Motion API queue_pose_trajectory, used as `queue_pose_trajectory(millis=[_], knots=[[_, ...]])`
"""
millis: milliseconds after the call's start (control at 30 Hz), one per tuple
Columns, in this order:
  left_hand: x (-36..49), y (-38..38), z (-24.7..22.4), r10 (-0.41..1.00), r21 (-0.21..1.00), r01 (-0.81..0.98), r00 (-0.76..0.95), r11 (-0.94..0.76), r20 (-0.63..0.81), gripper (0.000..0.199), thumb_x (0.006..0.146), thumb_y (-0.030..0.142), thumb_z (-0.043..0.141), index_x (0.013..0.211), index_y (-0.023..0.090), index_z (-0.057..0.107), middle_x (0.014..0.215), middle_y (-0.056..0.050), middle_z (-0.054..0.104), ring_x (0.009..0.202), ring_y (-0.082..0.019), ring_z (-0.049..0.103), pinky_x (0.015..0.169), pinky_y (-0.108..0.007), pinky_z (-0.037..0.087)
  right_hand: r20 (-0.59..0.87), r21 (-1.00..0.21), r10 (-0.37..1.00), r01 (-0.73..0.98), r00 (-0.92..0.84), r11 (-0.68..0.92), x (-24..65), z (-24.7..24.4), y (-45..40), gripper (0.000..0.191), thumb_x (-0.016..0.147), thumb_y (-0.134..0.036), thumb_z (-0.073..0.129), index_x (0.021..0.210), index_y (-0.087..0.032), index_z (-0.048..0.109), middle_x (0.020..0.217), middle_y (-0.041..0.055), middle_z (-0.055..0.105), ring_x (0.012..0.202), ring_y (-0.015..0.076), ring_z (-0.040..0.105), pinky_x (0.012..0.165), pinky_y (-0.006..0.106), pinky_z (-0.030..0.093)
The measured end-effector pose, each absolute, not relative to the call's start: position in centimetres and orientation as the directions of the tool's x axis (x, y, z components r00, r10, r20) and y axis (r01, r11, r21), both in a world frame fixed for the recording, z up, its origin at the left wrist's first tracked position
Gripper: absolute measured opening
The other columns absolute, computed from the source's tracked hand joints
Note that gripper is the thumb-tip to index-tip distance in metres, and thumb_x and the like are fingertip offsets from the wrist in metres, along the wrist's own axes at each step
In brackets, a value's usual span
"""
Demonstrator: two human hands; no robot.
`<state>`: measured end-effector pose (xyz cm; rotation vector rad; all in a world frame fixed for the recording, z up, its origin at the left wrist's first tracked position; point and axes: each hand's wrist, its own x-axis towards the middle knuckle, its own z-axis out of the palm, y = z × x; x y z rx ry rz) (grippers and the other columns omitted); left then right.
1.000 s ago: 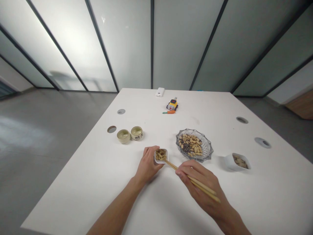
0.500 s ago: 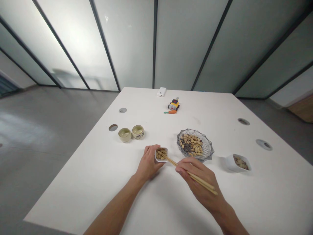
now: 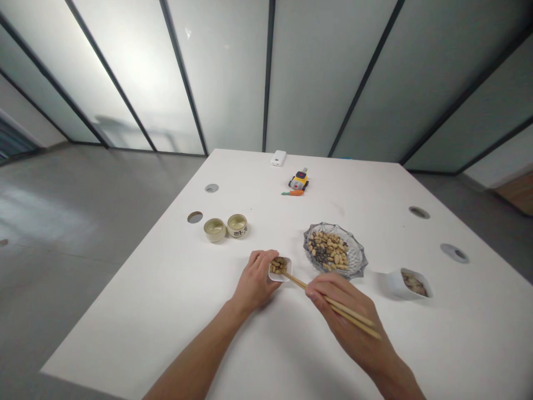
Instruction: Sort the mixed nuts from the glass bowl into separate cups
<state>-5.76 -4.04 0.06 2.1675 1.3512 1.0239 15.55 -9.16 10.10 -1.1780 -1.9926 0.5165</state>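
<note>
My left hand is wrapped round a small white square cup near the middle of the table. Inside the cup lie light brown peanuts. A pair of wooden chopsticks is gripped in my right hand, its tips at the peanuts in the cup. Whether the tips pinch a nut is too small to tell. Just beyond my right hand stands a scalloped glass dish with peanuts and small dark seeds or beans in it.
Right of the dish a second white cup holds pale flat pieces. Two small beige cups stand at the left. Farther back are a yellow toy car, an orange-handled toy screwdriver and a white box-like device. Round holes pierce the white table.
The whole view has shifted slightly. Both hands, the cup and the chopsticks have moved a little right and down in the picture, and the chopstick tips remain in the cup.
</note>
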Motion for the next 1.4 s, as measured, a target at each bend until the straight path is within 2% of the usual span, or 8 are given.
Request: queue_pose_trajectory(millis=[233,367,433,567,800,1100,1267,1400], knots=[[-5.7,-4.0,0.2,0.893,0.676,0.59,0.214,-0.442,0.397,0.067,0.076,0.008,0.08,0.132,0.028,0.051,0.125,-0.006,0.067,0.12,-0.029,0.061,0.101,-0.047,0.056,0.585,-0.542,0.793,0.645,-0.171,0.539,19.1,11.1,-10.2,0.018,0.101,-0.027,0.06,0.09,-0.025,0.074,0.088,0.0031,0.076,0.08,0.0176,0.074,0.073,0.028,0.059],[-5.7,-3.9,0.0,0.917,0.726,0.564,0.181,-0.394,0.356,0.059,0.08,0.018,0.081,0.13,0.028,0.053,0.124,-0.006,0.065,0.119,-0.029,0.062,0.099,-0.047,0.057,0.661,-0.429,0.75,0.829,0.016,0.359,24.1,11.2,-9.5,0.022,0.102,-0.033,0.057,0.09,-0.025,0.074,0.086,0.0034,0.076,0.084,0.0206,0.073,0.082,0.035,0.057],[-5.7,-3.8,-0.1,0.922,0.736,0.559,0.188,-0.383,0.337,0.057,0.081,0.019,0.08,0.13,0.028,0.052,0.125,-0.006,0.064,0.119,-0.03,0.061,0.101,-0.049,0.056,0.629,-0.41,0.777,0.859,0.022,0.307,26.1,11.0,-8.8,0.028,0.102,-0.04,0.058,0.085,-0.024,0.073,0.083,0.0036,0.074,0.077,0.0195,0.071,0.076,0.033,0.056],[-5.5,-3.6,-0.2,0.926,0.733,0.567,0.191,-0.375,0.326,0.057,0.082,0.022,0.08,0.131,0.028,0.052,0.126,-0.006,0.064,0.12,-0.03,0.061,0.103,-0.051,0.055,0.561,-0.458,0.827,0.843,0.029,0.281,27.5,10.1,-7.4,0.035,0.103,-0.046,0.055,0.083,-0.023,0.073,0.083,0.0035,0.074,0.075,0.0183,0.07,0.072,0.032,0.054],[-5.5,-3.5,-0.3,0.927,0.728,0.578,0.173,-0.369,0.333,0.057,0.081,0.022,0.08,0.131,0.028,0.052,0.124,-0.006,0.064,0.119,-0.029,0.063,0.102,-0.049,0.055,0.462,-0.546,0.887,0.788,0.002,0.283,26.7,8.9,-6.9,0.029,0.103,-0.041,0.058,0.089,-0.022,0.075,0.09,0.0043,0.076,0.081,0.0181,0.073,0.075,0.031,0.054],[-3.8,-4.1,0.4,0.94,0.749,0.57,0.177,-0.338,0.291,0.057,0.078,0.02,0.081,0.129,0.027,0.056,0.123,-0.006,0.066,0.118,-0.029,0.064,0.101,-0.047,0.056,0.595,-0.573,0.791,0.765,0.143,0.293,25.9,10.5,-8.8,0.027,0.101,-0.04,0.059,0.087,-0.025,0.076,0.086,0.0029,0.076,0.082,0.0192,0.071,0.076,0.032,0.055],[-1.5,-4.3,0.7,0.943,0.757,0.563,0.228,-0.331,0.242,0.058,0.075,0.019,0.082,0.128,0.026,0.057,0.121,-0.006,0.066,0.116,-0.03,0.064,0.099,-0.047,0.056,0.568,-0.634,0.819,0.674,0.074,0.379,24.4,10.9,-9.9,0.023,0.1,-0.039,0.061,0.088,-0.027,0.077,0.087,0.002,0.077,0.082,0.019,0.073,0.074,0.031,0.056],[-1.2,-4.2,0.6,0.946,0.762,0.563,0.23,-0.321,0.229,0.059,0.076,0.021,0.082,0.129,0.026,0.056,0.118,-0.006,0.066,0.115,-0.03,0.063,0.098,-0.046,0.056,0.601,-0.621,0.762,0.741,0.241,0.255,25.6,9.6,-8.9,0.03,0.101,-0.044,0.058,0.086,-0.025,0.075,0.088,0.0044,0.075,0.084,0.0207,0.07,0.076,0.034,0.054]])
